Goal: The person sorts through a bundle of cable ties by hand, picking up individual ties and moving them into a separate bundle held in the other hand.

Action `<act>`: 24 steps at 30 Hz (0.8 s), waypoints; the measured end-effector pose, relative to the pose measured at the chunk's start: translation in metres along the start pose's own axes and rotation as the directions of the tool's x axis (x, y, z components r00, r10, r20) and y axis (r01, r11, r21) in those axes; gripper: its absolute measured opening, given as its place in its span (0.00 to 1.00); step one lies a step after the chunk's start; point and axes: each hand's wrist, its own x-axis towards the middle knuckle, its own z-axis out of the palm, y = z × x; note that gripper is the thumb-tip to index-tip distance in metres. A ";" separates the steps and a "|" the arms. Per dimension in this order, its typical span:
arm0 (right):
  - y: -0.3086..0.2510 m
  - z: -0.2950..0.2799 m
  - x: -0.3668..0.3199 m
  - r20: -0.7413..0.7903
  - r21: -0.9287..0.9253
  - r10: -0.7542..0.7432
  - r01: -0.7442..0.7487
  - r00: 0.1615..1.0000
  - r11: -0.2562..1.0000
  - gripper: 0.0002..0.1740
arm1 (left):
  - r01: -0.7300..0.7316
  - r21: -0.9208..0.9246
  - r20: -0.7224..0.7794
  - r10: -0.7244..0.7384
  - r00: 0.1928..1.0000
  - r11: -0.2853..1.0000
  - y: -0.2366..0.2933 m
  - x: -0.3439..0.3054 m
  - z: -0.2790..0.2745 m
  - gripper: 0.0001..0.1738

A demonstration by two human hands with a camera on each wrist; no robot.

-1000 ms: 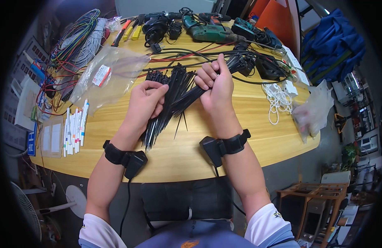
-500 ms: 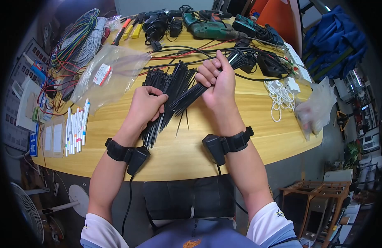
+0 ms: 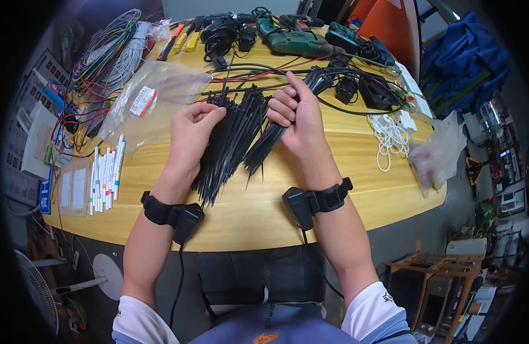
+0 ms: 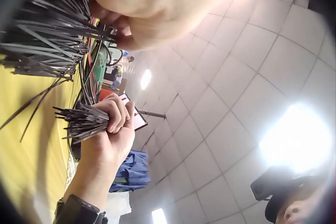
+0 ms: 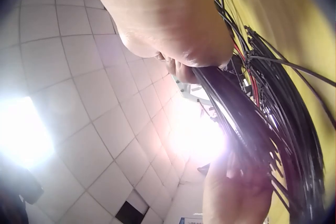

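In the head view a loose pile of black cable ties (image 3: 233, 137) lies on the wooden table, between my hands. My right hand (image 3: 301, 117) grips a bundle of cable ties (image 3: 266, 144) in curled fingers, its heads fanning out beyond the fist and its tails pointing back toward me. The thumb lies straight along the bundle. My left hand (image 3: 190, 135) is at the pile's left side, thumb and forefinger pinching a single cable tie (image 3: 227, 80) that stands up past the fingertips. In the left wrist view the bundle's tail ends (image 4: 84, 121) stick out of the right fist.
A clear plastic bag (image 3: 161, 103) with a label and several markers (image 3: 107, 178) lie at left, beside coiled wires (image 3: 104, 57). Power tools (image 3: 299, 43) line the back. Black cables (image 3: 258, 70) cross behind the pile. White cord (image 3: 384, 140) lies at right.
The left hand has moved up along the pile, and a single cable tie now rises from its fingertips. The right hand has shifted slightly left, its bundle turned more upright.
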 end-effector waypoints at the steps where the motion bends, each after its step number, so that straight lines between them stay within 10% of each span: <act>1: 0.000 0.001 -0.001 0.005 -0.007 0.030 -0.030 1.000 1.000 0.19 | -0.029 -0.015 -0.011 0.029 1.000 0.999 0.001 0.000 -0.001 0.06; 5: 0.006 0.008 -0.005 -0.001 -0.175 0.115 -0.114 0.993 0.978 0.13 | -0.205 -0.076 0.030 0.207 0.978 0.976 0.001 0.003 -0.001 0.06; 11: 0.015 0.021 -0.015 0.065 -0.397 0.202 -0.160 0.977 0.904 0.08 | -0.018 -0.282 0.355 0.122 0.927 0.959 0.008 -0.008 0.002 0.09; 24: 0.013 0.020 -0.013 0.050 -0.448 0.072 -0.042 0.996 0.893 0.07 | -0.007 -0.359 0.352 0.142 0.925 0.933 0.001 -0.009 0.006 0.08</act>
